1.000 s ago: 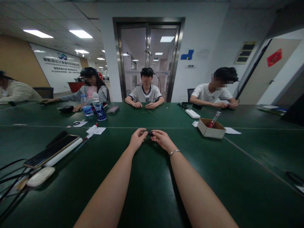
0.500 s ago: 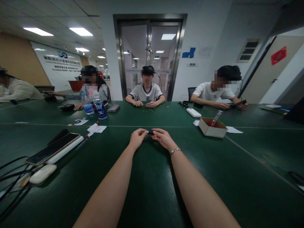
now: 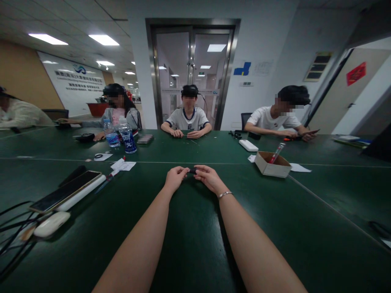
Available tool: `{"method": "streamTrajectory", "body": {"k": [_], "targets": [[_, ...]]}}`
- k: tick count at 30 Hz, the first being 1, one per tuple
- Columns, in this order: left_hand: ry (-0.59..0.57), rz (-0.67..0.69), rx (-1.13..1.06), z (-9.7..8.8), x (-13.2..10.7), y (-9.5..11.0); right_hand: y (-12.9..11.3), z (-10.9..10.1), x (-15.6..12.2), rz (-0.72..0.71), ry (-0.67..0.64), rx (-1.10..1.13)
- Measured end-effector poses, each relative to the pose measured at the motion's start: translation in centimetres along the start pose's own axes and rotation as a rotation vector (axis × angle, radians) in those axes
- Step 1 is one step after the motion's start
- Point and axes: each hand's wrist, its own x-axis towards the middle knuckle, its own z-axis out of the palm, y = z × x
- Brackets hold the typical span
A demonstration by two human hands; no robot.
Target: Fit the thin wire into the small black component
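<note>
Pinching a small dark object point(image 3: 192, 171) between both hands over the green table point(image 3: 195, 244).
The left hand point(image 3: 174, 179) and the right hand point(image 3: 208, 178) meet fingertip to fingertip. Each is closed on one end of the small dark object, which sits between them just above the tabletop; it is too small to tell what it is. A thin bracelet point(image 3: 225, 195) circles the right wrist. Well apart to the right of the right hand stands an open cardboard box point(image 3: 269, 169) with a red-tipped stick point(image 3: 276, 153) leaning in it. To the left of the left hand lie paper slips point(image 3: 124, 165). Farther left and nearer the person, a phone point(image 3: 65, 190) rests on a white slab point(image 3: 84, 193). Straight beyond the hands, across the table, sits a person in a white shirt point(image 3: 188, 119).
</note>
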Motion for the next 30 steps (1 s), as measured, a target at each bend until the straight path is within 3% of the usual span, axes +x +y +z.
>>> {"method": "streamTrajectory", "body": {"k": [30], "targets": [[0.01,-0.06,0.182,-0.32,-0.14,0.54,-0.09,0.02,-0.09,0.004,-0.063,-0.016]]}}
